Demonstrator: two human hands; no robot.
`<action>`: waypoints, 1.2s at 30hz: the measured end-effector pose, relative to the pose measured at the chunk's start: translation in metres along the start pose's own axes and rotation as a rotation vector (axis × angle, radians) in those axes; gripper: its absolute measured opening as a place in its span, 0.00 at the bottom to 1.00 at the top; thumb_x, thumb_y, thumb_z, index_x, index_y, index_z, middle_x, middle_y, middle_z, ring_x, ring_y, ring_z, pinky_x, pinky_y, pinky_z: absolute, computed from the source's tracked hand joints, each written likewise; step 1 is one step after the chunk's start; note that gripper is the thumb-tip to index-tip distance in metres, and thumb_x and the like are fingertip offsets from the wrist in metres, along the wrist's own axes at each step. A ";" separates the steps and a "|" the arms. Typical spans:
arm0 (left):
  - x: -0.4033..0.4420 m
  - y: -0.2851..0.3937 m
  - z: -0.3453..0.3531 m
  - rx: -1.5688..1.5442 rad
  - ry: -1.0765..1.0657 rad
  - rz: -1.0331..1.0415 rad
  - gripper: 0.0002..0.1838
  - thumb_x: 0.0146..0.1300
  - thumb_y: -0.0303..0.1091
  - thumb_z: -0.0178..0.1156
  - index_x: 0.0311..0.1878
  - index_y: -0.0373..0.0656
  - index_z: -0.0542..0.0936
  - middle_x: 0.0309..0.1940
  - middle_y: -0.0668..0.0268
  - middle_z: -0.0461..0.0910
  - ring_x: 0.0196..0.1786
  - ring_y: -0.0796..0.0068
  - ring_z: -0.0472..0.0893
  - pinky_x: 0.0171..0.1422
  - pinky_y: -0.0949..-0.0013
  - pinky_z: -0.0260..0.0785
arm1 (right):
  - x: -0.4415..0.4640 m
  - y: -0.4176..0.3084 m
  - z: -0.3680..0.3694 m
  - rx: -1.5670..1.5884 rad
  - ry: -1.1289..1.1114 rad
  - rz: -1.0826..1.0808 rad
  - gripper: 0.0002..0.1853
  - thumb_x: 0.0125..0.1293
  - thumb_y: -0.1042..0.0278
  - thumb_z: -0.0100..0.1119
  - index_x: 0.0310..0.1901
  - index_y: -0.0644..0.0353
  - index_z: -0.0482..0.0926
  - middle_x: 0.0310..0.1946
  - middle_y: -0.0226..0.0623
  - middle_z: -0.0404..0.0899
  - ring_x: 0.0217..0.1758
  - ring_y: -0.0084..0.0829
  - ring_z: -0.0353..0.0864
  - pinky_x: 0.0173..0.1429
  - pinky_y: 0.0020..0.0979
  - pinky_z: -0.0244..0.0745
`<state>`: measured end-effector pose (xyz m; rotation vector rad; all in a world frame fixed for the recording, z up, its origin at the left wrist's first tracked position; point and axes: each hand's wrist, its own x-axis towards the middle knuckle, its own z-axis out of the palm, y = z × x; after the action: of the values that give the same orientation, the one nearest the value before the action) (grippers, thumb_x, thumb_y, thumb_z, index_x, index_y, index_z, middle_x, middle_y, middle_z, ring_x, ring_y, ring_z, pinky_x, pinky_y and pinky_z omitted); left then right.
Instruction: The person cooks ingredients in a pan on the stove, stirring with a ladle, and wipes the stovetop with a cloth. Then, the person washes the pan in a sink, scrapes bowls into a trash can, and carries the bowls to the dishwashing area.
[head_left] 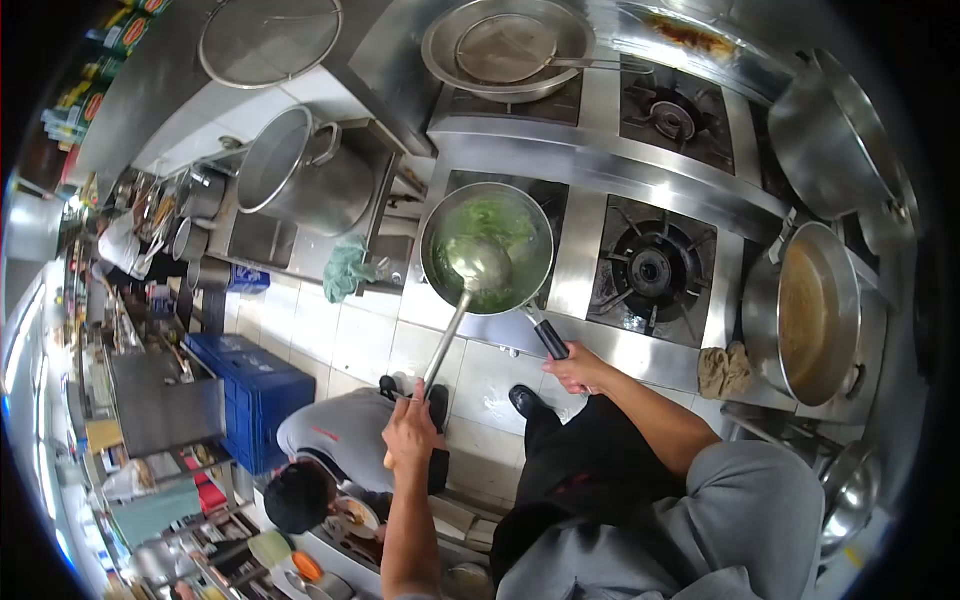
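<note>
My left hand (411, 432) is closed around the long handle of a metal ladle (448, 345). The ladle's round bowl rests inside a saucepan (430, 225), among green leafy pieces in liquid (495, 215). With my right hand (575, 368) I grip the saucepan's dark handle (549, 338). The saucepan is over the front left part of the stove. Beside it, to the right, is a bare gas burner (650, 264).
A wide pan of brownish liquid (808, 315) stands at right, near a brown cloth (723, 371). A tall stockpot (330, 185) and green cloth (345, 268) are at left. Behind sits a basin with a strainer (507, 50). A co-worker (345, 430) bends close by my left arm, near blue crates (245, 385).
</note>
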<state>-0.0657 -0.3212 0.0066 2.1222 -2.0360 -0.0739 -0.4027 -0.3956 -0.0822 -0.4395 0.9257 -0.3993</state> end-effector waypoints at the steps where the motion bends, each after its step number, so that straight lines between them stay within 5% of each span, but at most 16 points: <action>1: -0.003 0.008 -0.010 -0.006 -0.009 -0.047 0.23 0.65 0.34 0.64 0.64 0.55 0.81 0.31 0.63 0.79 0.32 0.56 0.82 0.33 0.55 0.76 | -0.007 0.000 -0.006 -0.012 -0.016 0.014 0.16 0.68 0.70 0.67 0.42 0.53 0.64 0.16 0.20 0.59 0.12 0.14 0.55 0.15 0.24 0.51; 5: -0.021 0.044 -0.027 -0.218 0.018 -0.124 0.23 0.70 0.32 0.58 0.67 0.43 0.76 0.35 0.51 0.82 0.35 0.44 0.81 0.36 0.48 0.73 | -0.045 -0.002 -0.024 -0.160 -0.073 0.041 0.15 0.66 0.71 0.67 0.40 0.55 0.66 0.17 0.22 0.62 0.13 0.16 0.58 0.14 0.25 0.55; 8: -0.069 0.086 -0.034 -0.431 -0.082 -0.415 0.23 0.73 0.32 0.55 0.68 0.36 0.72 0.35 0.42 0.82 0.36 0.37 0.81 0.37 0.48 0.72 | -0.083 0.000 -0.023 -0.233 -0.088 0.083 0.15 0.66 0.72 0.67 0.40 0.55 0.65 0.17 0.23 0.61 0.13 0.16 0.58 0.14 0.25 0.56; 9: -0.099 0.083 -0.005 -0.505 0.117 -0.271 0.23 0.76 0.34 0.53 0.69 0.36 0.71 0.27 0.48 0.82 0.25 0.47 0.81 0.29 0.54 0.71 | -0.096 0.001 -0.021 -0.258 -0.105 0.093 0.15 0.66 0.72 0.67 0.40 0.55 0.65 0.17 0.23 0.61 0.13 0.16 0.58 0.14 0.25 0.56; 11: -0.141 0.136 -0.040 -0.998 -0.247 -0.752 0.21 0.79 0.38 0.49 0.71 0.46 0.69 0.23 0.62 0.73 0.23 0.74 0.74 0.27 0.65 0.71 | -0.119 0.007 -0.019 -0.260 -0.128 0.137 0.15 0.66 0.72 0.67 0.39 0.55 0.65 0.17 0.23 0.62 0.13 0.16 0.58 0.14 0.25 0.56; 13: -0.181 0.179 -0.052 -1.435 -0.267 -1.080 0.19 0.80 0.42 0.47 0.69 0.51 0.69 0.25 0.70 0.67 0.21 0.81 0.67 0.22 0.74 0.63 | -0.137 0.018 -0.019 -0.314 -0.148 0.171 0.15 0.66 0.72 0.67 0.39 0.55 0.66 0.17 0.23 0.62 0.13 0.16 0.58 0.14 0.25 0.57; 17: -0.241 0.208 -0.075 -2.378 -0.361 -1.350 0.19 0.80 0.45 0.49 0.68 0.50 0.66 0.26 0.71 0.66 0.21 0.82 0.63 0.20 0.76 0.60 | -0.164 0.055 -0.029 -0.446 -0.173 0.260 0.16 0.67 0.73 0.67 0.38 0.52 0.64 0.16 0.21 0.60 0.13 0.14 0.57 0.14 0.24 0.54; 21: -0.314 0.233 -0.097 -2.471 -0.244 -1.310 0.20 0.79 0.43 0.50 0.68 0.49 0.65 0.27 0.71 0.67 0.22 0.82 0.65 0.21 0.76 0.61 | -0.197 0.089 -0.032 -0.538 -0.244 0.392 0.16 0.68 0.71 0.66 0.37 0.51 0.63 0.16 0.21 0.60 0.13 0.15 0.58 0.15 0.23 0.54; 23: -0.356 0.257 -0.115 -1.888 -0.171 -1.354 0.21 0.79 0.40 0.50 0.71 0.49 0.64 0.27 0.70 0.68 0.22 0.82 0.65 0.21 0.76 0.62 | -0.213 0.102 -0.028 -0.614 -0.320 0.438 0.16 0.68 0.71 0.66 0.37 0.50 0.63 0.16 0.21 0.59 0.13 0.15 0.58 0.15 0.23 0.54; 27: -0.447 0.300 -0.153 -1.460 -0.047 -1.179 0.28 0.78 0.39 0.50 0.77 0.47 0.59 0.26 0.74 0.67 0.23 0.83 0.68 0.24 0.75 0.65 | -0.242 0.125 -0.003 -0.730 -0.448 0.540 0.16 0.68 0.70 0.66 0.37 0.50 0.64 0.16 0.20 0.59 0.13 0.14 0.57 0.15 0.23 0.53; 28: -0.480 0.309 -0.141 -1.242 -0.023 -1.176 0.29 0.77 0.37 0.51 0.78 0.45 0.60 0.27 0.66 0.77 0.24 0.70 0.76 0.28 0.67 0.71 | -0.248 0.131 0.006 -0.749 -0.484 0.576 0.16 0.68 0.69 0.66 0.37 0.50 0.64 0.16 0.20 0.59 0.13 0.14 0.57 0.15 0.23 0.53; 29: -0.506 0.320 -0.131 -1.245 0.016 -1.203 0.29 0.77 0.37 0.51 0.78 0.45 0.60 0.27 0.66 0.77 0.24 0.70 0.76 0.28 0.67 0.71 | -0.253 0.136 0.018 -0.766 -0.519 0.610 0.16 0.67 0.69 0.67 0.37 0.49 0.64 0.16 0.20 0.59 0.13 0.14 0.57 0.16 0.23 0.53; 32: -0.557 0.347 -0.118 -0.680 0.193 -1.140 0.31 0.72 0.30 0.54 0.77 0.45 0.62 0.42 0.42 0.82 0.40 0.39 0.83 0.43 0.53 0.75 | -0.278 0.148 0.069 -0.907 -0.598 0.639 0.16 0.67 0.68 0.67 0.38 0.49 0.64 0.16 0.19 0.60 0.13 0.14 0.57 0.16 0.23 0.54; 36: -0.641 0.360 -0.009 -0.394 0.455 -1.145 0.33 0.70 0.29 0.58 0.77 0.43 0.62 0.41 0.44 0.82 0.39 0.44 0.84 0.41 0.53 0.75 | -0.282 0.181 0.127 -0.912 -0.744 0.763 0.16 0.66 0.70 0.67 0.38 0.49 0.65 0.16 0.20 0.60 0.13 0.14 0.57 0.15 0.22 0.54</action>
<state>-0.4501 0.3052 0.0143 2.4089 -0.3661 -0.1233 -0.4249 -0.0761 0.0790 -0.9242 0.4256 0.8861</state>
